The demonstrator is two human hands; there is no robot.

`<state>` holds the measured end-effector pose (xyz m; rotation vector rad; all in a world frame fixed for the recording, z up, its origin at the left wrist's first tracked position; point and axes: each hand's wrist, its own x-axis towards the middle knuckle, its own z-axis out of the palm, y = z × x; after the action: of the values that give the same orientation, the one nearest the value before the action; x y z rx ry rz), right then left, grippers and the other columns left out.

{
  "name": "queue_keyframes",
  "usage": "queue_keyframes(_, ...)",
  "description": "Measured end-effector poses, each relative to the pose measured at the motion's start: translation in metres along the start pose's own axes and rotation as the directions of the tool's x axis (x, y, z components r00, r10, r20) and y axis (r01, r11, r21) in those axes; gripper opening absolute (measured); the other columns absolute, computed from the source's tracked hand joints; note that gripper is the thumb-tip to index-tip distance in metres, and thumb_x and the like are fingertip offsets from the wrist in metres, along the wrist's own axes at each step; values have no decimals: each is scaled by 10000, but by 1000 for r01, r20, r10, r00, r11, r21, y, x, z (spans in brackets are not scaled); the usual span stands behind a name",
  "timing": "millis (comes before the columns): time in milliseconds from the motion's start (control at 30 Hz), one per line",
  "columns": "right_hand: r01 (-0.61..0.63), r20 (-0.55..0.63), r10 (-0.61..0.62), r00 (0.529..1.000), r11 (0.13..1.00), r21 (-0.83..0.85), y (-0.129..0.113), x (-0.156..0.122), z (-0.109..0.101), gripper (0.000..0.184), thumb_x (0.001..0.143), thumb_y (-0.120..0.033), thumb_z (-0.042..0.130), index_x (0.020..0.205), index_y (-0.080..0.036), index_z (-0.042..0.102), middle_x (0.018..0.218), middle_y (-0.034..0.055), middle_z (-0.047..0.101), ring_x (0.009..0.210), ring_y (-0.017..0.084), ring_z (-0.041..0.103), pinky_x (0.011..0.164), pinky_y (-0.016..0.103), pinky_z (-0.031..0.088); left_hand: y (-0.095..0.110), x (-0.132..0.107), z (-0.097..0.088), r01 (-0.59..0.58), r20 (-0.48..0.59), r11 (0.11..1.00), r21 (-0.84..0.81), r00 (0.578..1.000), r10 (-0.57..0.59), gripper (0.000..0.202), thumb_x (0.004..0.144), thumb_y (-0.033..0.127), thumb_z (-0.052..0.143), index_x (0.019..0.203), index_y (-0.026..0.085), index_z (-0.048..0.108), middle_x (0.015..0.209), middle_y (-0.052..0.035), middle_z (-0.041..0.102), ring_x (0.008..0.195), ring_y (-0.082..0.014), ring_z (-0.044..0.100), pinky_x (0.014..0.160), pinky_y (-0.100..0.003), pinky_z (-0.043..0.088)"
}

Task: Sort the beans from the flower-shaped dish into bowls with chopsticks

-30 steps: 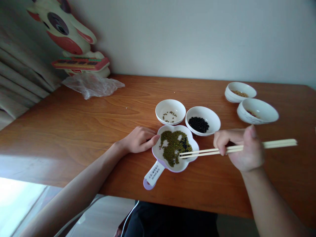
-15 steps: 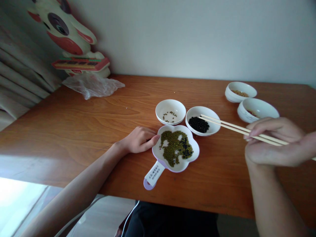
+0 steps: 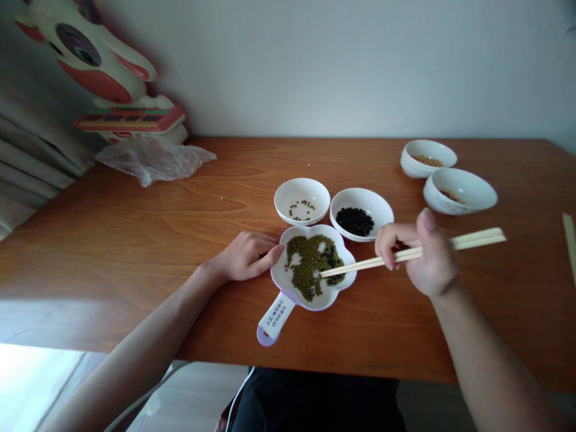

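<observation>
My right hand [image 3: 423,258] is closed round a pair of wooden chopsticks [image 3: 387,260]. Their tips reach into a flower-shaped dish [image 3: 279,279] with a lilac handle, among a heap of green beans [image 3: 308,264] mixed with some black ones. My left hand [image 3: 245,257] rests on the table with curled fingers, fingertips touching the dish's left rim. Just behind the dish stand a white bowl [image 3: 302,195] with a few green beans and a white bowl [image 3: 361,207] of black beans.
Two more white bowls [image 3: 427,157] [image 3: 459,191] with brownish contents stand at the back right of the wooden table [image 3: 135,240]. A crumpled clear plastic bag [image 3: 150,159] and a cartoon figure [image 3: 103,78] sit at the back left. Another pale stick [image 3: 569,240] lies at the right edge.
The chopstick tips went from the flower dish to the black-bean bowl half a second ago and are now back in the flower dish. My left hand has stayed on the rim.
</observation>
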<state>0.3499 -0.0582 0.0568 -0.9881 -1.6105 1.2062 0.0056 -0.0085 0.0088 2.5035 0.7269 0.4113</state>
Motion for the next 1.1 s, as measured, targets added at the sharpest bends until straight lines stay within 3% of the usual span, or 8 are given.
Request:
queue_keyframes(100,-4,33,4,999,1000,-25,4,-1,2,771,1026,-690,183,575,-236,614,535,39,528,545,176,489,600,374,335,1,0,0,11,6,1000,-5,1000,-11,464,1101,314,338,678,175,469,705,-42,600,622,-123,540,621,-267,397)
queue_keyframes(367,-30,-28,29,999,998,-55,1,0,-1,786,1008,-719,168,550,-235,585,518,38,501,534,177,460,585,374,307,-1,-1,1,22,4,999,25,1000,-22,474,1101,322,334,675,174,477,715,-31,610,633,-120,550,633,-266,407)
queue_keyframes(667,-24,15,25,1000,998,-52,2,0,0,803,986,-755,129,575,-237,584,539,43,507,537,181,465,565,363,318,0,-1,1,9,-11,1000,26,1000,-9,473,1099,310,348,672,174,499,716,-36,625,629,-120,563,626,-264,420)
queue_keyframes(1100,15,1,-15,1000,996,-84,12,-3,-2,786,1031,-685,172,569,-215,601,531,41,541,518,157,498,557,343,358,0,0,0,1,4,1000,25,1000,-1,461,1100,300,335,678,174,472,706,-36,597,627,-122,538,630,-260,403)
